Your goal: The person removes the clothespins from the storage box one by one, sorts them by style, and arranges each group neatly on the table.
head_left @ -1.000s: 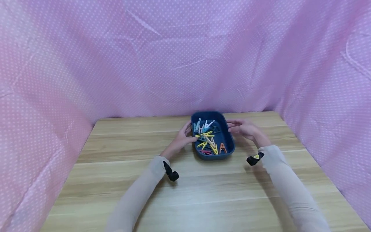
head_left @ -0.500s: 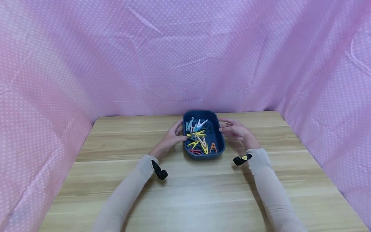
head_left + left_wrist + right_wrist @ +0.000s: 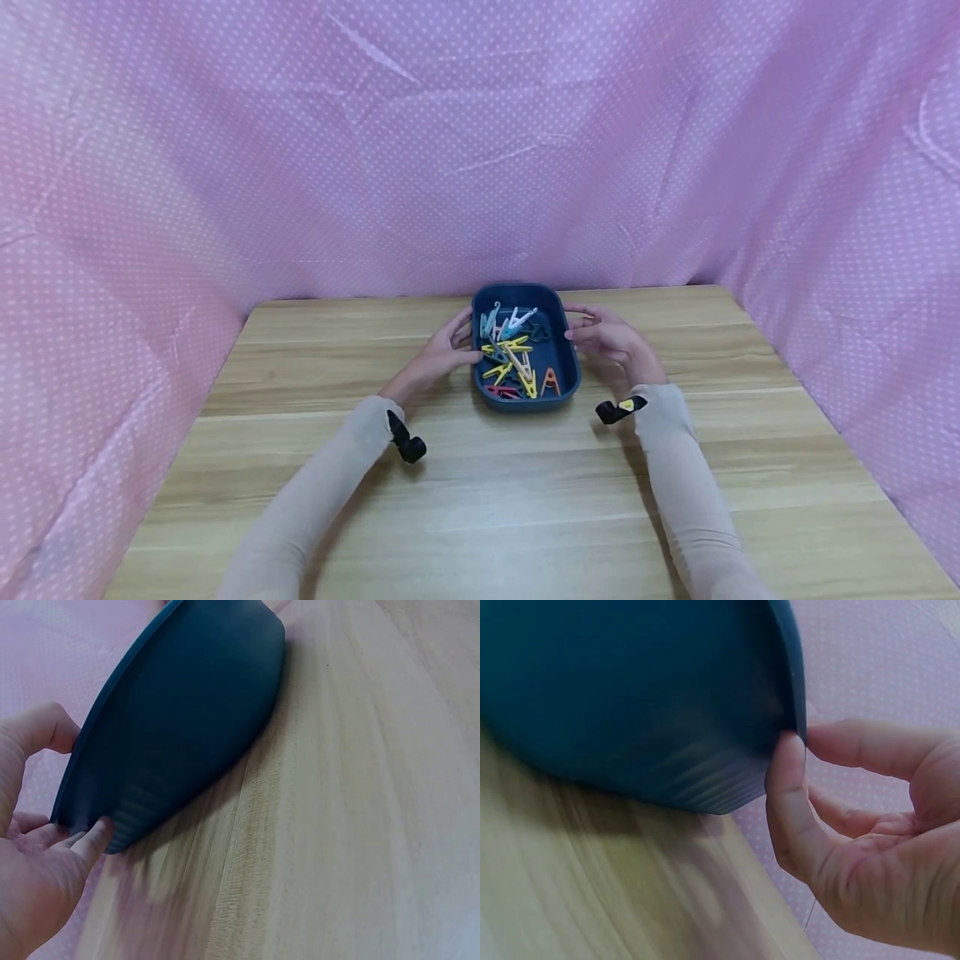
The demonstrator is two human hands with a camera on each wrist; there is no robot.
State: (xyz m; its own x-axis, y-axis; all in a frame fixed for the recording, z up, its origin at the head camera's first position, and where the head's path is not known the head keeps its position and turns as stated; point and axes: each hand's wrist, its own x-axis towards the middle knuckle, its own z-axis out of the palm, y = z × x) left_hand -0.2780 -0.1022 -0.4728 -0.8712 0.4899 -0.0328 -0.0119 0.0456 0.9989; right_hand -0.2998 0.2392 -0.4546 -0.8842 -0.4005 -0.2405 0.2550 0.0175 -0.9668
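Note:
A dark blue plastic tray (image 3: 528, 406) with rounded corners stands toward the back of the table, holding several clothespins in a loose heap. Among them are an orange clothespin (image 3: 551, 382), a yellow clothespin (image 3: 530, 387) and a white clothespin (image 3: 521, 317). My left hand (image 3: 441, 354) grips the tray's left side, thumb at the rim and fingers along the outer wall. On the opposite side, my right hand (image 3: 611, 337) pinches the rim between thumb and fingers, seen closely in the right wrist view. Both wrist views show the tray's outer wall (image 3: 180, 697) close above the wood.
The wood-grain table (image 3: 480, 500) spreads out in front of the tray. Pink dotted cloth (image 3: 480, 150) hangs right behind the table's back edge and along both sides. Black wrist straps (image 3: 408, 446) sit on both sleeves.
Between one second and half a second ago, both hands moved the tray to the left. Since then tray and hands have barely shifted.

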